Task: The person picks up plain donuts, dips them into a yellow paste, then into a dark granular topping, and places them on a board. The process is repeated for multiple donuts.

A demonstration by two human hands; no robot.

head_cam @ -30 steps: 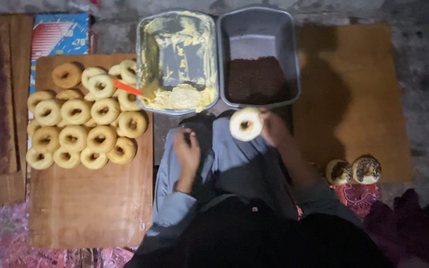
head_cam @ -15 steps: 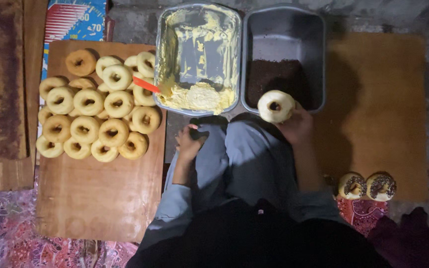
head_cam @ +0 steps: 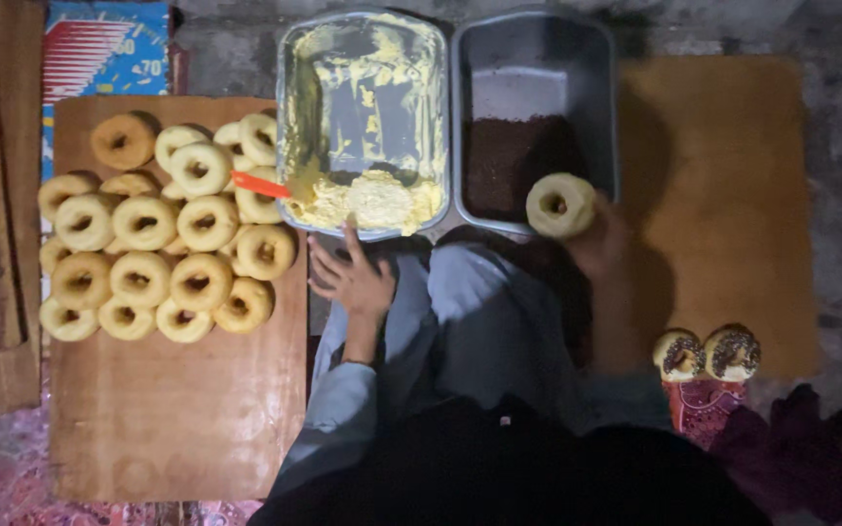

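Clearly the dipping step is in hand: the wooden board [head_cam: 177, 419] bears a heap of plain, matte rings [head_cam: 153, 239], while two metal trays sit above the knees — one [head_cam: 363, 68] smeared with yellow cream, one [head_cam: 538, 78] half covered in dark crumbs. The right hand [head_cam: 601, 248] grips a cream-coated doughnut [head_cam: 560, 205] over the crumb tray's near edge; next it likely needs pressing face-down. The left hand [head_cam: 351, 278] rests open, empty. Two finished, sprinkled doughnuts [head_cam: 706, 353] lie right.

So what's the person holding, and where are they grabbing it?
The right hand holds a cream-coated doughnut by its lower right edge, over the tray of dark crumbs. The left hand holds nothing, its fingers spread.
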